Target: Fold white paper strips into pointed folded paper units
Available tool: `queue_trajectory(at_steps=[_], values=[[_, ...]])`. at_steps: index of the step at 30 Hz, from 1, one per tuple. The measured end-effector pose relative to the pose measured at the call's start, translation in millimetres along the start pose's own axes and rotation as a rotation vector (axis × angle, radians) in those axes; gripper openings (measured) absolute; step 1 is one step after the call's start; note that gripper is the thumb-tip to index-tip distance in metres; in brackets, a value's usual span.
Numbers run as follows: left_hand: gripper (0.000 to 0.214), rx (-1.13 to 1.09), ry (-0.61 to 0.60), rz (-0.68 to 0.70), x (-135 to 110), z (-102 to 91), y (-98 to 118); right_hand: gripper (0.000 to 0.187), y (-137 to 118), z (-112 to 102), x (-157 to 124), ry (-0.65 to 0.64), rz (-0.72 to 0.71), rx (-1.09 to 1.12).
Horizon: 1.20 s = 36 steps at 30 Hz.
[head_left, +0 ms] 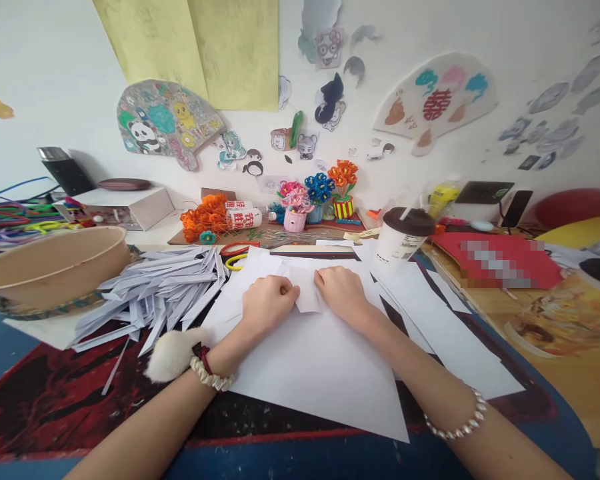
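A small piece of white paper (309, 298) is pinched between my two hands, over larger white sheets (325, 363) spread on the table. My left hand (267, 303) is closed on its left edge, thumb and curled forefinger together. Facing it, my right hand (343, 291) grips the right edge with fingers folded in. Both hands sit low, close above the sheets. To the left lies a heap of folded white paper strips (165, 290). Yellow-and-red-handled scissors (236, 262) rest just beyond my left hand.
A beige bowl (55, 267) stands at the left. A lidded drink cup (403, 237) with a straw is behind the sheets at right. Flower pots (295, 219) and orange flowers (205, 217) line the back by the wall. A red packet (497, 260) lies at the right.
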<state>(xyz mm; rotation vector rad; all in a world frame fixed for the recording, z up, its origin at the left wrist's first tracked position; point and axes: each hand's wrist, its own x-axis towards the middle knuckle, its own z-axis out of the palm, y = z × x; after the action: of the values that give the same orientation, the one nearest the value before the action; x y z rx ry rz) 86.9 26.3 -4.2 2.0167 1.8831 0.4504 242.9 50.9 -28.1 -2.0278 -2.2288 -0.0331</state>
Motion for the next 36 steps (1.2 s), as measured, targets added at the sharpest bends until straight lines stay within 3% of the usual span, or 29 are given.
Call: queue_trajectory(at_steps=[11,14,21,32,36], values=[[0.037,-0.022,-0.035,-0.018,-0.3,-2.5,2.9,0.041,-0.8,0.2,-1.1,0.022,0.039,-0.001],[0.026,-0.03,-0.022,-0.002,1.0,-2.1,2.3,0.044,1.4,-1.1,-2.6,0.065,0.051,0.014],[0.026,-0.026,0.038,-0.01,2.5,2.3,0.0,0.031,3.6,1.4,-2.8,0.09,-0.013,0.048],[0.022,-0.064,0.014,-0.011,1.4,1.2,-1.3,0.031,2.3,2.9,-2.7,0.091,-0.067,0.014],[0.03,-0.08,0.002,-0.006,0.7,0.0,-0.8,0.032,3.7,3.4,-2.2,0.1,-0.06,0.024]])
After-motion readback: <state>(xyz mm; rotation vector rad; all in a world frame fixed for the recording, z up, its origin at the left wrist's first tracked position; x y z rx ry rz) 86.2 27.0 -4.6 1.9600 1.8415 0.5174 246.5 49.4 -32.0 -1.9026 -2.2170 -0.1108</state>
